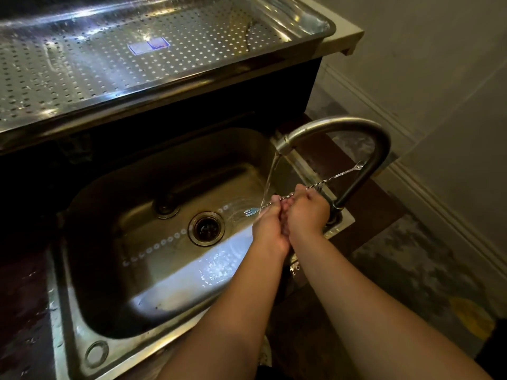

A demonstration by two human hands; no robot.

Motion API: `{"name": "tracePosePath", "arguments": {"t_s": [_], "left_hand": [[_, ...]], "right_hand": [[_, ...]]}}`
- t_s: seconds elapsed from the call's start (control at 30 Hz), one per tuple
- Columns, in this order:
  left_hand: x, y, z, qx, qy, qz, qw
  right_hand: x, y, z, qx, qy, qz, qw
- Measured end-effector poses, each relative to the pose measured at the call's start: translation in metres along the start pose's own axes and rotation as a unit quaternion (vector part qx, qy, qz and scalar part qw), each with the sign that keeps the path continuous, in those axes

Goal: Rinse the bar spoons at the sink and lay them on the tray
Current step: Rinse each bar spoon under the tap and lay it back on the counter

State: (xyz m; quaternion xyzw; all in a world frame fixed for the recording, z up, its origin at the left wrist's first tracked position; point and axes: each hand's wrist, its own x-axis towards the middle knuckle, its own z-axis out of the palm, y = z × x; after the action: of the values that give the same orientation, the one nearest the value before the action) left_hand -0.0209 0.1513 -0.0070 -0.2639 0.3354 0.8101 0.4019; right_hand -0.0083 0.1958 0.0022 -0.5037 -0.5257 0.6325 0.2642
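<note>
Both my hands are over the right side of the steel sink [115,283], pressed together under the faucet. My left hand [270,224] and my right hand [307,212] grip twisted-stem bar spoons [333,179]. A small fork tip pokes out to the left of my left hand, and another fork-like end sticks up to the right near the faucet neck. How many spoons I hold is unclear. Water [270,176] runs from the curved faucet [356,124] onto my left hand. The perforated metal tray [82,72] lies above the sink with nothing on it.
The sink drain [206,228] sits in the middle of the basin. The faucet base stands right behind my right hand. A wall and skirting board run along the right, with patterned floor below. The dark counter at left is wet.
</note>
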Motion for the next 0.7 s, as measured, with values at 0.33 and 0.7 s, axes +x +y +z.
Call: {"name": "tracePosePath", "arguments": {"t_s": [0.33,0.7], "left_hand": [[0.001,-0.004,0.015,0.003,-0.010,-0.019,1.000],[-0.002,0.002,-0.013,-0.009,0.021,-0.008,1.000]], "right_hand": [[0.009,-0.008,-0.005,-0.032,0.039,-0.031,0.998],[-0.009,0.012,0.010,-0.079,0.000,-0.012,0.997]]}}
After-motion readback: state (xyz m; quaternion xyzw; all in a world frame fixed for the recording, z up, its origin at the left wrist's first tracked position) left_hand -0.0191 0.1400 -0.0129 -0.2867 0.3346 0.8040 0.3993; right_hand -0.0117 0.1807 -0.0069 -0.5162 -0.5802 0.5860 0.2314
